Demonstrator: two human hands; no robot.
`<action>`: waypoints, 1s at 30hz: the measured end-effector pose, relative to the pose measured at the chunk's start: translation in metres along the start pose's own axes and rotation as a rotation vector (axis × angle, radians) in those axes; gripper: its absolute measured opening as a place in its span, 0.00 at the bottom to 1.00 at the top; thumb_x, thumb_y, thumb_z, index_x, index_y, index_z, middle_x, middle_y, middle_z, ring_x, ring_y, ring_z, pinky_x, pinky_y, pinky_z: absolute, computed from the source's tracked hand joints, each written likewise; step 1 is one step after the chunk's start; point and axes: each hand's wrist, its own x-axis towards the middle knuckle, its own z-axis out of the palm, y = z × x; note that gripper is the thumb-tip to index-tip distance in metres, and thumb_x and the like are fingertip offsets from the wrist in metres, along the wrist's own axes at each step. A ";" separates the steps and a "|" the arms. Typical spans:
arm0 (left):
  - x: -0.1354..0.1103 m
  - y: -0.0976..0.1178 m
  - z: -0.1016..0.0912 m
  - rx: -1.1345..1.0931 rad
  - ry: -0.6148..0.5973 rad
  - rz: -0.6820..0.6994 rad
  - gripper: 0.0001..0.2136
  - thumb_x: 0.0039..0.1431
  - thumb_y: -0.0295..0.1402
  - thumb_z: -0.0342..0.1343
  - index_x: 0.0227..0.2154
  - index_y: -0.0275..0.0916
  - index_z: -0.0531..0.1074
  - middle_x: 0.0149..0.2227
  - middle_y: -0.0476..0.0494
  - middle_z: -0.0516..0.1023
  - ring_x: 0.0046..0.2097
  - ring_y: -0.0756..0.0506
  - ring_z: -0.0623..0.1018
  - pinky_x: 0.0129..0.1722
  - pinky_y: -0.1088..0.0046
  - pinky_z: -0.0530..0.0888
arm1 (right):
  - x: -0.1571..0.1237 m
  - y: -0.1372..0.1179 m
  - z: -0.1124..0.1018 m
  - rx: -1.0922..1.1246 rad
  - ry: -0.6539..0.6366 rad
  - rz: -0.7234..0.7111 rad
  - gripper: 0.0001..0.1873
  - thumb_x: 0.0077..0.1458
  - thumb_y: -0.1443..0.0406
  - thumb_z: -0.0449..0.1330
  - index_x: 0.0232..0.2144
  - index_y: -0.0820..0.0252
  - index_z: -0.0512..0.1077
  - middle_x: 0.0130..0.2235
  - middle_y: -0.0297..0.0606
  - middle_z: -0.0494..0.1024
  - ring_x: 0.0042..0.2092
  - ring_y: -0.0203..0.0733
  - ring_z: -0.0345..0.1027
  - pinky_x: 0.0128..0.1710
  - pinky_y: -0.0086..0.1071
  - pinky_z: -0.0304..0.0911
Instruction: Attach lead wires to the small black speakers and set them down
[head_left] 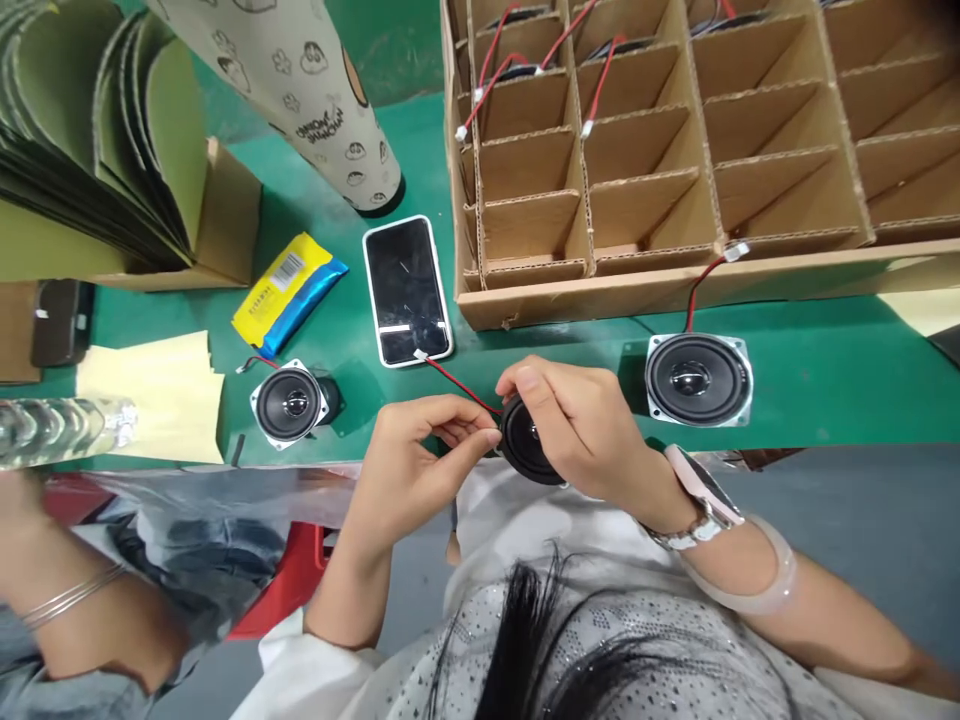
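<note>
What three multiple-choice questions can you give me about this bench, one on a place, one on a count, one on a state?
1. Where is the smartphone? A. in a pocket; B. on the green mat beside the cardboard divider tray; C. under a speaker.
2. How many speakers lie loose on the mat? A. two; B. one; C. four.
3. What state is the speaker between the left hand and right hand in? A. lying on the mat; B. inside the tray; C. held by both hands.

1: B, it lies flat beside the tray.
2: A, one on each side of the hands.
3: C, fingers of both hands are on it.
</note>
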 end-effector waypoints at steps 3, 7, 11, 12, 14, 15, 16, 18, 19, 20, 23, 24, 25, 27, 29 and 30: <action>0.005 0.001 -0.004 0.046 -0.033 0.024 0.05 0.53 0.23 0.62 0.25 0.38 0.77 0.25 0.52 0.79 0.26 0.52 0.76 0.28 0.83 0.73 | 0.001 0.000 0.000 -0.009 -0.014 -0.001 0.26 0.69 0.57 0.40 0.32 0.67 0.71 0.28 0.34 0.70 0.30 0.27 0.62 0.33 0.26 0.53; 0.010 0.004 -0.010 0.110 -0.084 0.046 0.06 0.53 0.23 0.63 0.24 0.39 0.77 0.25 0.52 0.80 0.27 0.52 0.77 0.26 0.82 0.71 | 0.001 -0.001 0.000 -0.018 -0.028 -0.002 0.27 0.68 0.57 0.39 0.31 0.66 0.71 0.30 0.35 0.71 0.32 0.28 0.65 0.35 0.25 0.53; 0.016 0.006 -0.014 0.109 -0.160 0.059 0.05 0.52 0.23 0.63 0.23 0.38 0.78 0.24 0.52 0.80 0.26 0.52 0.76 0.27 0.82 0.71 | 0.000 -0.002 -0.001 -0.022 -0.050 0.009 0.27 0.68 0.57 0.38 0.31 0.65 0.70 0.29 0.35 0.71 0.32 0.28 0.64 0.35 0.26 0.53; 0.019 0.006 -0.014 0.106 -0.175 0.061 0.06 0.52 0.23 0.62 0.23 0.38 0.78 0.24 0.52 0.79 0.26 0.52 0.76 0.27 0.82 0.71 | 0.000 -0.002 -0.001 -0.023 -0.057 0.011 0.27 0.68 0.57 0.38 0.30 0.65 0.70 0.29 0.35 0.70 0.32 0.28 0.63 0.35 0.26 0.52; 0.028 0.003 -0.012 0.132 -0.138 0.057 0.05 0.52 0.24 0.61 0.23 0.38 0.78 0.24 0.51 0.79 0.26 0.52 0.76 0.27 0.82 0.71 | 0.000 -0.002 -0.001 -0.025 -0.070 0.017 0.27 0.68 0.56 0.38 0.30 0.65 0.69 0.29 0.35 0.70 0.31 0.28 0.62 0.34 0.26 0.52; 0.034 0.000 -0.012 0.151 -0.079 0.049 0.05 0.52 0.25 0.61 0.23 0.38 0.78 0.23 0.51 0.79 0.25 0.52 0.75 0.26 0.81 0.70 | 0.001 -0.002 -0.001 -0.025 -0.078 0.019 0.27 0.68 0.56 0.38 0.30 0.65 0.69 0.29 0.35 0.70 0.31 0.29 0.62 0.34 0.26 0.51; 0.040 -0.003 -0.012 0.166 -0.011 0.032 0.05 0.52 0.26 0.60 0.23 0.37 0.78 0.23 0.50 0.78 0.24 0.52 0.74 0.24 0.81 0.69 | 0.001 -0.002 0.000 -0.023 -0.087 0.022 0.27 0.68 0.55 0.38 0.30 0.65 0.69 0.29 0.35 0.70 0.31 0.29 0.62 0.34 0.26 0.51; 0.051 -0.008 -0.014 0.180 0.092 -0.004 0.04 0.51 0.27 0.60 0.23 0.37 0.77 0.22 0.49 0.77 0.21 0.52 0.71 0.20 0.80 0.66 | 0.002 -0.002 0.000 -0.018 -0.105 0.029 0.27 0.68 0.55 0.38 0.32 0.64 0.70 0.29 0.35 0.71 0.31 0.29 0.64 0.35 0.26 0.52; 0.054 -0.009 -0.017 0.176 0.114 -0.020 0.03 0.50 0.27 0.60 0.23 0.37 0.77 0.21 0.49 0.76 0.20 0.52 0.69 0.19 0.79 0.64 | 0.003 -0.002 0.000 -0.018 -0.111 0.033 0.27 0.68 0.55 0.38 0.33 0.64 0.71 0.29 0.35 0.71 0.32 0.30 0.65 0.35 0.26 0.52; 0.055 -0.008 -0.021 0.173 0.126 -0.037 0.03 0.49 0.28 0.61 0.23 0.37 0.77 0.21 0.50 0.74 0.20 0.52 0.68 0.18 0.79 0.63 | 0.003 -0.001 0.000 -0.018 -0.115 0.035 0.27 0.68 0.56 0.38 0.34 0.64 0.71 0.29 0.35 0.72 0.33 0.30 0.66 0.35 0.26 0.52; 0.038 0.001 -0.031 0.207 0.214 -0.078 0.02 0.50 0.31 0.62 0.26 0.38 0.77 0.21 0.51 0.72 0.21 0.52 0.68 0.19 0.79 0.63 | 0.004 -0.001 -0.001 -0.021 -0.120 0.035 0.28 0.69 0.55 0.37 0.36 0.64 0.71 0.31 0.37 0.73 0.34 0.32 0.67 0.35 0.26 0.52; 0.027 0.005 -0.032 0.222 0.322 -0.080 0.02 0.52 0.31 0.62 0.28 0.39 0.77 0.23 0.52 0.73 0.22 0.52 0.69 0.20 0.79 0.64 | 0.004 -0.001 -0.001 -0.021 -0.123 0.034 0.28 0.69 0.55 0.37 0.36 0.64 0.71 0.31 0.38 0.73 0.34 0.32 0.67 0.34 0.26 0.52; 0.014 0.009 -0.030 0.224 0.460 -0.064 0.02 0.53 0.31 0.62 0.29 0.40 0.76 0.26 0.52 0.73 0.23 0.52 0.69 0.22 0.78 0.66 | 0.005 -0.002 -0.001 -0.020 -0.126 0.035 0.28 0.69 0.54 0.37 0.36 0.64 0.72 0.31 0.38 0.73 0.34 0.32 0.67 0.34 0.26 0.52; -0.012 0.013 -0.019 0.178 0.687 -0.026 0.03 0.55 0.31 0.62 0.32 0.41 0.75 0.29 0.52 0.73 0.26 0.52 0.70 0.26 0.78 0.67 | 0.005 -0.002 -0.001 -0.018 -0.132 0.042 0.29 0.68 0.54 0.36 0.35 0.64 0.72 0.31 0.38 0.73 0.34 0.32 0.67 0.34 0.26 0.52; -0.032 0.010 -0.003 0.094 0.618 -0.076 0.02 0.56 0.30 0.62 0.33 0.41 0.76 0.26 0.53 0.72 0.26 0.52 0.70 0.26 0.78 0.66 | 0.005 -0.002 -0.002 -0.021 -0.138 0.053 0.29 0.68 0.54 0.36 0.35 0.64 0.72 0.30 0.37 0.73 0.34 0.32 0.67 0.34 0.27 0.52; -0.038 0.006 0.006 0.053 0.505 -0.129 0.01 0.56 0.30 0.62 0.32 0.41 0.77 0.25 0.52 0.73 0.26 0.52 0.69 0.25 0.78 0.66 | 0.006 -0.002 -0.002 -0.024 -0.142 0.060 0.29 0.67 0.54 0.36 0.35 0.64 0.72 0.30 0.37 0.72 0.34 0.32 0.67 0.34 0.27 0.52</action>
